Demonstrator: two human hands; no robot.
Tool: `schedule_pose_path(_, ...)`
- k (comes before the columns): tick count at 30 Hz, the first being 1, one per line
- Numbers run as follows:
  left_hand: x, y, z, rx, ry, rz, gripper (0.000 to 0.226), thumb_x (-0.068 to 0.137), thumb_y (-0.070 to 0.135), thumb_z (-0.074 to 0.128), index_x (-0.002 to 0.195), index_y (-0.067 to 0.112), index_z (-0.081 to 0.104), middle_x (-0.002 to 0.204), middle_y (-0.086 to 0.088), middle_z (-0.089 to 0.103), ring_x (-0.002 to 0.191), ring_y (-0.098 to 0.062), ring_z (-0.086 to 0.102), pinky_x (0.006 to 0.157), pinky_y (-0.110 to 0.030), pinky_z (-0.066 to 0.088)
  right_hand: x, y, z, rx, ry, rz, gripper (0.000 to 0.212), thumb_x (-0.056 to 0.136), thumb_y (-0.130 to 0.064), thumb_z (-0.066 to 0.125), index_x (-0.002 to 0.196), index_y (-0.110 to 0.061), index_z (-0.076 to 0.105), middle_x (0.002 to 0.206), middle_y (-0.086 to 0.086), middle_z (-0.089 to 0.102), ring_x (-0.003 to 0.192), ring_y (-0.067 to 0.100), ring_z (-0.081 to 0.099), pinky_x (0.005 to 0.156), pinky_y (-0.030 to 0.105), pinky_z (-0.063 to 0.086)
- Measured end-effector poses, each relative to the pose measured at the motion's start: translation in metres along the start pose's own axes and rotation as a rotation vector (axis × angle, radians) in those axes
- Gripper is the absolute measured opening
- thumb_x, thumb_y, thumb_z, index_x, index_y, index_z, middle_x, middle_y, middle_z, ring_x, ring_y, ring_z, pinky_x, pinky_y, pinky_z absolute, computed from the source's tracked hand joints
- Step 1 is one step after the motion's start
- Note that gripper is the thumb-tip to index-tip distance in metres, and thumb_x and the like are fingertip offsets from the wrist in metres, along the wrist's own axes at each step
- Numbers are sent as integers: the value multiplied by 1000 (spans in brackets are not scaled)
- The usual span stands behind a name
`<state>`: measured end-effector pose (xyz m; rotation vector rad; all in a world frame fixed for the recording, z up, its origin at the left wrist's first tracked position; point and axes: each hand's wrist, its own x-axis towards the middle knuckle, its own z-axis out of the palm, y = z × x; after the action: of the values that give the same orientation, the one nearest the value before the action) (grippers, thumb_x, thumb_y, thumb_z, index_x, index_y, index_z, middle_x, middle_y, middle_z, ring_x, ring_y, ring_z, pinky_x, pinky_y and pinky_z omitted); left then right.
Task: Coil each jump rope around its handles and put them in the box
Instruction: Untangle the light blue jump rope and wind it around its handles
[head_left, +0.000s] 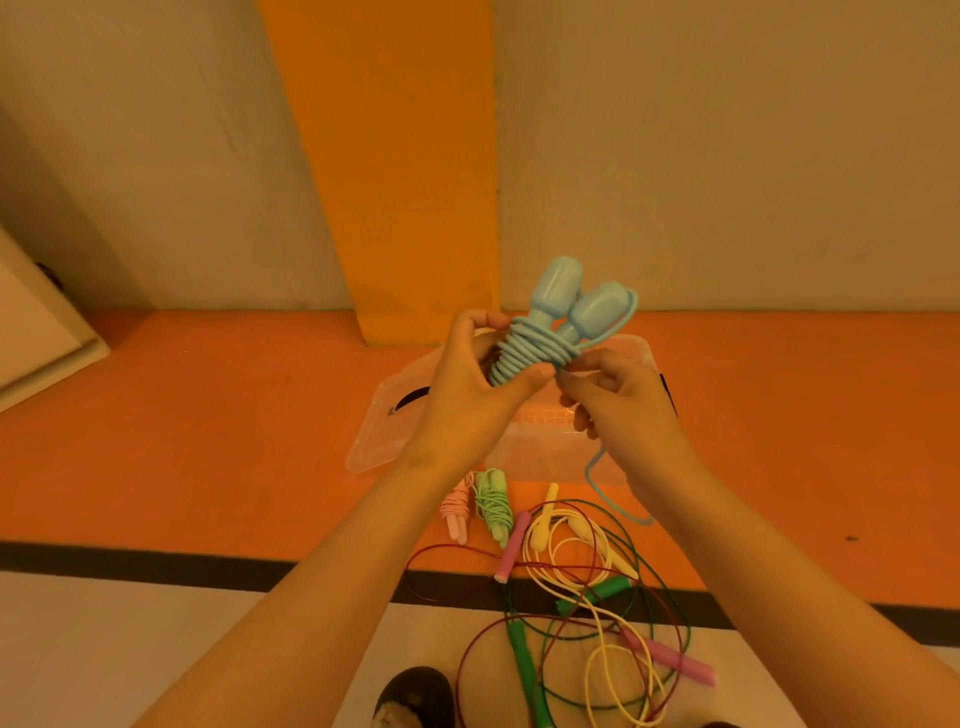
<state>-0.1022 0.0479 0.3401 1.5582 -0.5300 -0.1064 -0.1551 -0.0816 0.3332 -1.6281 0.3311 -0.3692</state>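
Observation:
A light blue jump rope (563, 306) is held up over the clear plastic box (379, 431). Its two handles lie side by side with cord wound round their lower half. My left hand (467, 395) grips the wound part. My right hand (618, 400) pinches the cord beside the coil, and the loose blue tail (597, 478) hangs down from it to the floor. A coiled pink rope (456, 506) and a coiled green rope (493, 501) lie on the floor in front of the box.
Loose ropes lie tangled near my feet: a yellow one (571, 545), a dark green one (522, 654) and one with pink handles (511, 551). The box sits on an orange floor strip by the wall. A shoe (415, 696) shows at the bottom edge.

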Motion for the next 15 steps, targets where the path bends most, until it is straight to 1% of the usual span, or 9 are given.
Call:
schedule_pose_path(3, 6, -3, -10, 62, 145, 59, 48, 79, 4, 75, 110, 21, 42, 108, -4, 64, 93, -11, 64, 79, -23, 51, 0, 0, -1, -90, -20, 60, 15, 93, -14, 58, 79, -13, 64, 55, 0, 56, 41, 8, 44, 46, 21, 36)
schedule_pose_path(5, 9, -7, -17, 80, 211, 60, 51, 76, 4, 78, 110, 22, 45, 109, -3, 63, 97, -15, 63, 81, -27, 53, 0, -2, -1, -106, -28, 38, 14, 92, -13, 60, 79, -9, 66, 53, -2, 53, 42, 7, 42, 46, 20, 34)
schedule_pose_path(6, 9, -9, -18, 103, 219, 62, 50, 75, 3, 79, 109, 21, 47, 107, -1, 63, 97, -15, 63, 81, -26, 53, -1, -3, 0, -115, -32, -8, 14, 91, -11, 61, 78, -9, 65, 53, -3, 52, 41, 4, 42, 45, 18, 34)
schedule_pose_path(7, 8, -10, -18, 145, 215, 73, 49, 74, 3, 80, 107, 20, 48, 105, 2, 62, 95, -12, 63, 80, -22, 51, -3, -4, 2, -136, -37, -69, 14, 91, -10, 61, 77, -11, 65, 52, -5, 52, 41, 1, 44, 45, 14, 34)
schedule_pose_path(8, 6, -12, -15, 192, 204, 88, 49, 73, 4, 81, 106, 19, 48, 103, 7, 61, 93, -6, 62, 79, -18, 50, -5, -6, 3, -167, -42, -131, 15, 90, -9, 62, 76, -13, 64, 53, -6, 53, 42, -1, 47, 46, 11, 34)
schedule_pose_path(10, 3, -13, -11, 260, 186, 122, 48, 72, 5, 82, 104, 18, 48, 99, 15, 58, 88, 7, 58, 76, -12, 47, -8, -7, 6, -189, -42, -204, 18, 89, -8, 62, 73, -15, 64, 54, -8, 54, 47, -4, 50, 50, 9, 37)
schedule_pose_path(13, -1, -14, -8, 311, 159, 164, 49, 71, 7, 83, 102, 20, 48, 95, 20, 56, 85, 14, 56, 73, -8, 44, -8, -7, 6, -93, -36, -176, 21, 91, -7, 59, 72, -14, 62, 55, -5, 52, 43, -3, 46, 47, 9, 34)
schedule_pose_path(15, -4, -14, -3, 338, 143, 185, 48, 72, 8, 82, 102, 21, 47, 94, 17, 58, 84, 10, 57, 70, -9, 44, -7, -6, 4, -41, -41, -141, 21, 92, -8, 58, 72, -11, 61, 55, -4, 51, 42, -3, 44, 46, 10, 34)
